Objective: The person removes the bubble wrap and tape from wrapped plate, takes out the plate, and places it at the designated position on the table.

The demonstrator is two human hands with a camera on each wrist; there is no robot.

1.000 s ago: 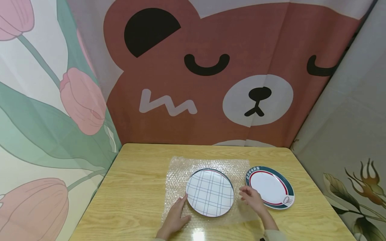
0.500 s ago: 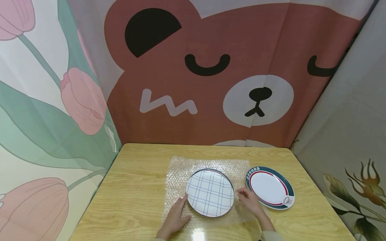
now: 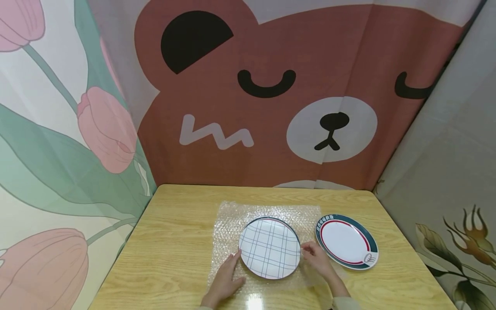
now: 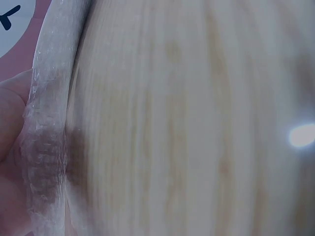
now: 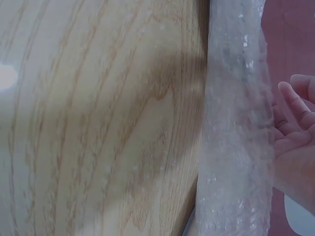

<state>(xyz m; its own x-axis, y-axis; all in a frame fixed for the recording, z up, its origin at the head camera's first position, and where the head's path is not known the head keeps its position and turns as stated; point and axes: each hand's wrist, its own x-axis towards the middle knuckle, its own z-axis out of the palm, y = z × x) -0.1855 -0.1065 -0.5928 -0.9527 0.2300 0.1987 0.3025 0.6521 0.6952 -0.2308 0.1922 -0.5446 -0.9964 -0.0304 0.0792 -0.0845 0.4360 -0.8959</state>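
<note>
A white plate with a blue grid pattern [image 3: 269,248] lies on a sheet of bubble wrap [image 3: 232,219]. A dark green and red rim peeks out at its far edge, as of another plate underneath. My left hand [image 3: 226,275] rests on the wrap, its fingertips touching the plate's left edge. On the opposite side my right hand [image 3: 318,259] has its loosely bent fingers right at the plate's right edge. The right wrist view shows the bent fingers [image 5: 295,105] beyond the bubble wrap; only part of the left hand [image 4: 11,123] appears in the left wrist view.
To the right, a white plate with a green and red rim [image 3: 345,241] lies on the wooden table [image 3: 170,249], just past the wrap's right edge. A printed bear curtain [image 3: 217,168] hangs behind the table, with patterned cloths on both sides.
My right hand has moved left, from beside the green-rimmed plate to the right edge of the grid-patterned plate. The left hand and the plates have stayed put.
</note>
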